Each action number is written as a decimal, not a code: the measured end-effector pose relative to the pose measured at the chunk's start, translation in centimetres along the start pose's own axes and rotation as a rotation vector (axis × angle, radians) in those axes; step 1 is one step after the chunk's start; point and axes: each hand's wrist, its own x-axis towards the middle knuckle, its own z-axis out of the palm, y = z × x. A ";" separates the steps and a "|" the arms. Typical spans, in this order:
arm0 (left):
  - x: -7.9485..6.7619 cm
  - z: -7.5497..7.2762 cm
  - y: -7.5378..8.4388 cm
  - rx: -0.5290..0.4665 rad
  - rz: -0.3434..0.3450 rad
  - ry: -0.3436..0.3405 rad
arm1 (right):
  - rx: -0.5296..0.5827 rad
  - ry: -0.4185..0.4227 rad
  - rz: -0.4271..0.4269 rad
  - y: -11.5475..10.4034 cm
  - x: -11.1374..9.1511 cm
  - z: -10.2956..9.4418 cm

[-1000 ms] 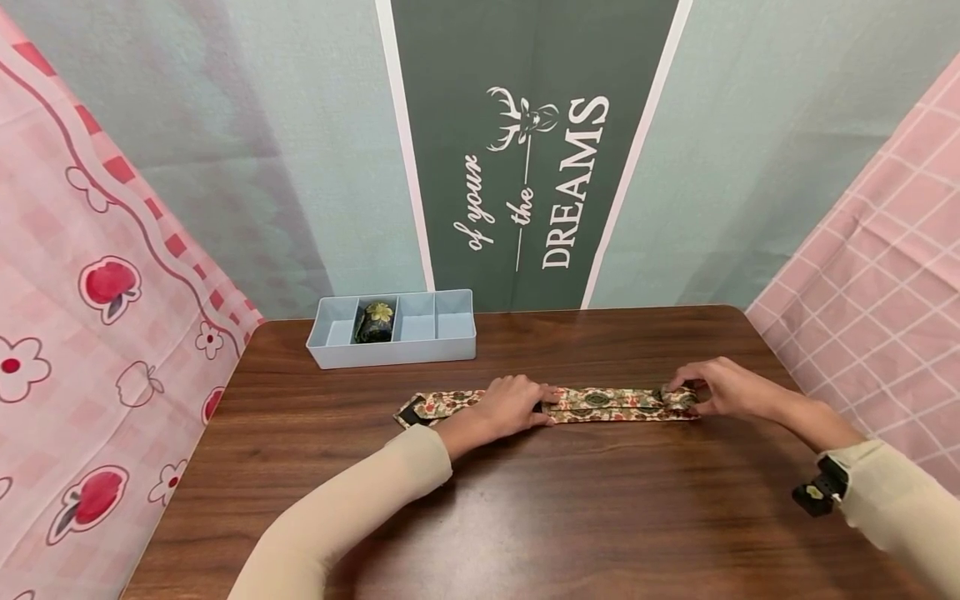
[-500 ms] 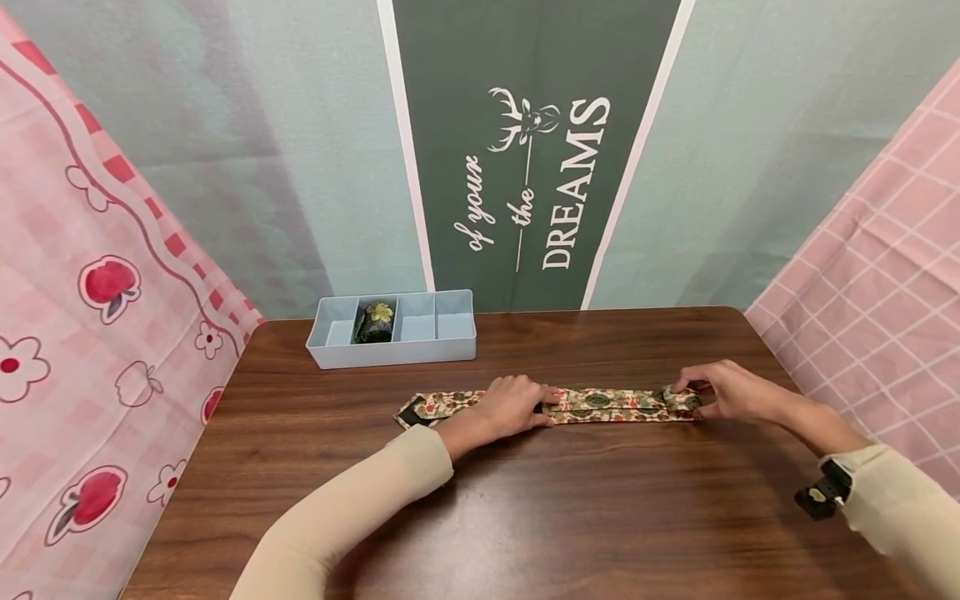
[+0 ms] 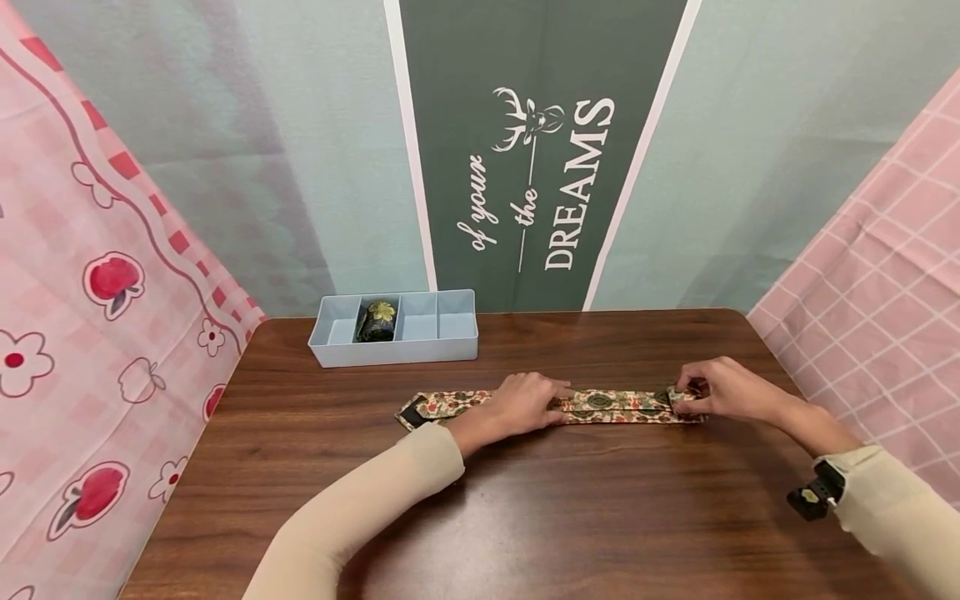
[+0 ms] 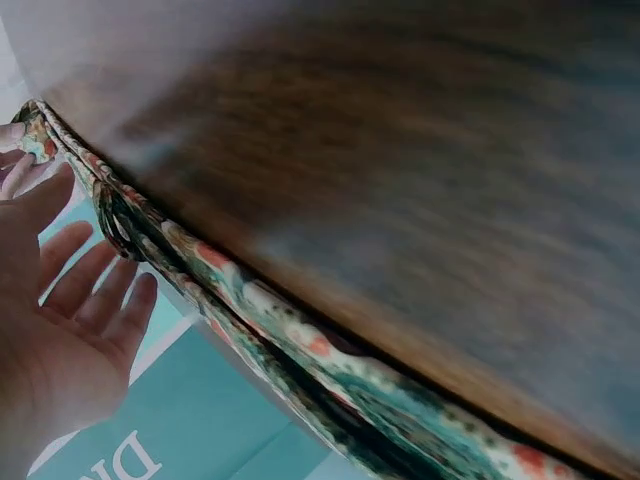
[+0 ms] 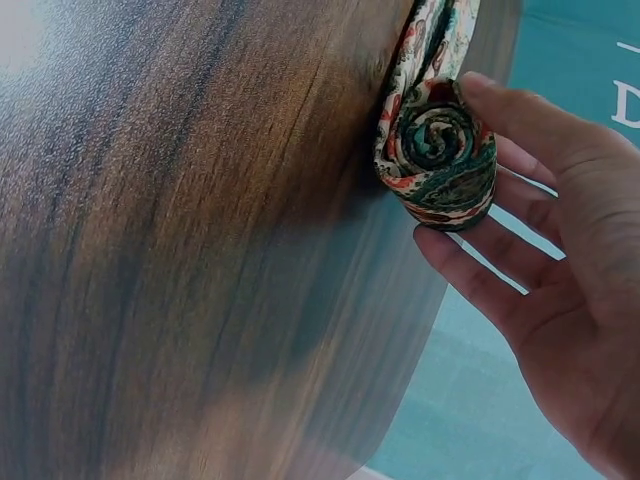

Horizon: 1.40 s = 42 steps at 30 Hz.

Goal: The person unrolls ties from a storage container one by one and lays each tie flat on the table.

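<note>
Tie [image 3: 600,400] lies on the table [image 3: 600,517]; right hand [image 3: 726,390] pinches its coiled end [image 5: 440,140]; left hand [image 3: 522,403] rests on it, fingers [image 4: 133,315] apart.

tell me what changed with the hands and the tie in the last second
The left hand slid slightly right along the tie; the right hand shifted its nearer fingertip left over the rolled end, keeping hold. The box and dark roll inside stayed put.

Free passage: bare table [image 3: 615,525], lower centre of frame, between two sleeves [image 3: 367,500]. Obstacles: tie [image 3: 600,401], centre to right, left hand [image 3: 522,404] and right hand [image 3: 723,390] at it; divided tray [image 3: 397,353], left of centre.
</note>
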 end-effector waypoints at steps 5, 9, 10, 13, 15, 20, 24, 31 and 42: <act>0.6 0.2 0.3 -0.039 0.050 0.009 | -0.014 -0.021 -0.019 0.3 -0.1 0.0; 1.0 0.3 0.5 -0.051 0.070 -0.008 | -0.012 -0.044 -0.043 0.6 -0.1 0.0; 1.0 0.3 0.5 -0.052 0.070 -0.016 | -0.011 -0.050 -0.050 0.6 -0.1 -0.1; 1.2 0.3 0.6 -0.036 0.065 -0.040 | -0.008 -0.065 -0.078 0.7 -0.1 -0.1; 1.3 0.4 0.7 -0.022 0.057 -0.055 | 0.004 -0.069 -0.101 0.7 -0.1 -0.1; 1.3 0.5 0.7 0.018 0.036 -0.074 | 0.041 -0.082 -0.148 0.5 -0.1 -0.4; 1.3 0.7 0.6 0.022 0.027 -0.074 | 0.044 -0.102 -0.137 0.3 -0.3 -0.6; 1.2 0.8 0.2 0.024 0.033 -0.064 | -0.003 -0.047 -0.108 0.5 -0.5 -0.2; 0.4 0.6 -0.5 0.010 0.028 -0.063 | -0.026 -0.011 -0.136 1.5 -1.0 0.1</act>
